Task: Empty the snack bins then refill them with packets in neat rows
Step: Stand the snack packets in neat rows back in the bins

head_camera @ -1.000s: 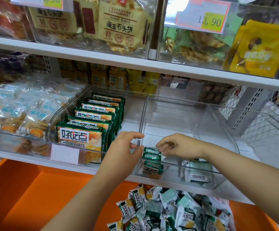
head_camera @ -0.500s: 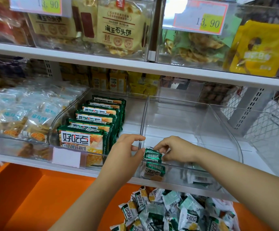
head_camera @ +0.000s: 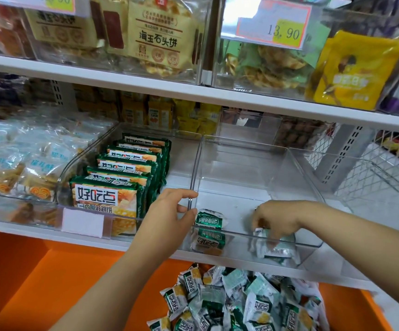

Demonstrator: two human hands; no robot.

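A clear plastic bin (head_camera: 296,177) sits on the middle shelf, nearly bare. Two small green packets (head_camera: 209,219) stand one behind the other at its front left corner. My left hand (head_camera: 169,216) grips the bin's left wall near the front, thumb inside and fingers over the rim. My right hand (head_camera: 274,218) reaches down into the front right of the bin and pinches a pale packet (head_camera: 274,249) lying there. A heap of the same small green packets (head_camera: 241,302) lies below the shelf on an orange surface.
To the left is a second clear bin (head_camera: 86,154) with a neat row of larger green packets (head_camera: 122,177). Further left, clear-wrapped pastries (head_camera: 14,163). An upper shelf (head_camera: 193,91) overhangs with bagged snacks and price tags. A wire basket (head_camera: 384,173) stands at right.
My right hand has let go of the second green packet at the front left and moved right, down to the pale packet at the bin's front right. My left hand stays on the wall.
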